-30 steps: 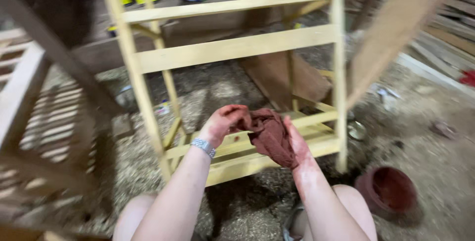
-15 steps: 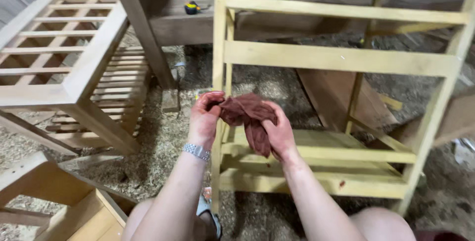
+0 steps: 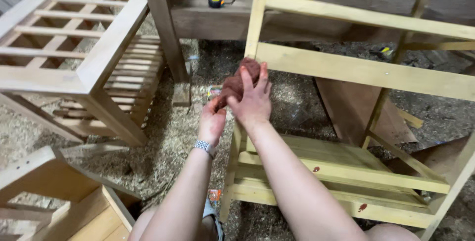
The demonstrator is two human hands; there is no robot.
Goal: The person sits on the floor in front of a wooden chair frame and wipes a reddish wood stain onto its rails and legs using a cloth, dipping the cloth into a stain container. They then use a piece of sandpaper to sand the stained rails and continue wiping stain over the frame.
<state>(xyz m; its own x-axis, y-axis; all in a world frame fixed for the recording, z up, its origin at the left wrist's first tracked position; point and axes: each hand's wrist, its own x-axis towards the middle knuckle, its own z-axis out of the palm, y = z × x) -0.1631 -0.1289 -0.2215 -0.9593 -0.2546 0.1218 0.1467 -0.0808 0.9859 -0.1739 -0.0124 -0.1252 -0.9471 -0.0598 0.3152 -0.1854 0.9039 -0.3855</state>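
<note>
Right hand (image 3: pixel 253 103), grip closed over a reddish-brown cloth (image 3: pixel 242 78), presses it against the front leg of a pale wooden frame (image 3: pixel 366 73). Left hand (image 3: pixel 212 123) pinches the cloth's lower edge. Sawdust-covered floor (image 3: pixel 168 142) lies below; slatted wooden furniture (image 3: pixel 74 53) stands at left.

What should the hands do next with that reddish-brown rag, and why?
Probably press the crumpled reddish-brown cloth rag onto the pale yellow wooden frame's upright post. The right hand already holds it beside that post, the left hand pinches its lower end, and reddish drips mark the lower slats.
</note>
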